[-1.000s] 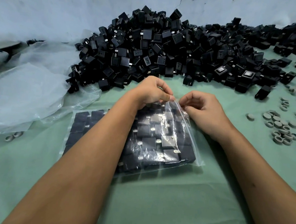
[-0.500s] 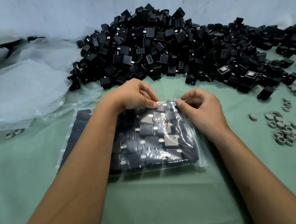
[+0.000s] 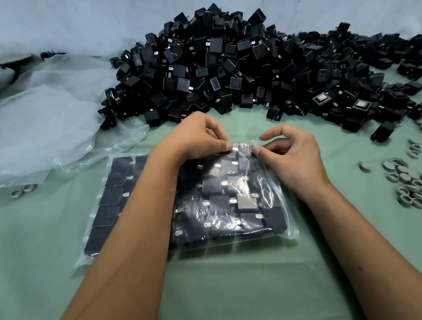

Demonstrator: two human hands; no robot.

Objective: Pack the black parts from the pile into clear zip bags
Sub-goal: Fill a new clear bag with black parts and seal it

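- Pile of parts [image 3: 248, 70]: showing black, with small silver tabs glinting.
- Zip bag [image 3: 229, 201]: showing clear, glossy with white glare, black parts inside.
- Table cover [image 3: 220, 298]: showing plain pale green.
- Rings [image 3: 408, 183]: showing grey.
- Loose plastic sheeting [image 3: 37, 127]: showing milky, translucent.
- Backdrop [image 3: 65, 12]: showing pale blue-white.

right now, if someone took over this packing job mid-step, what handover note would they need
Left hand: pinches the top edge of the filled zip bag.
Right hand: pinches the same edge, right beside the left fingers.
The bag lies flat on the green table, full of black parts in rows. A second filled bag lies partly beneath it, to the left.
Done: both bags filled.
Left: finish the top bag's zip; whether it is fully closed cannot be told. The pile of black parts behind is still large. Empty clear bags lie to the left.
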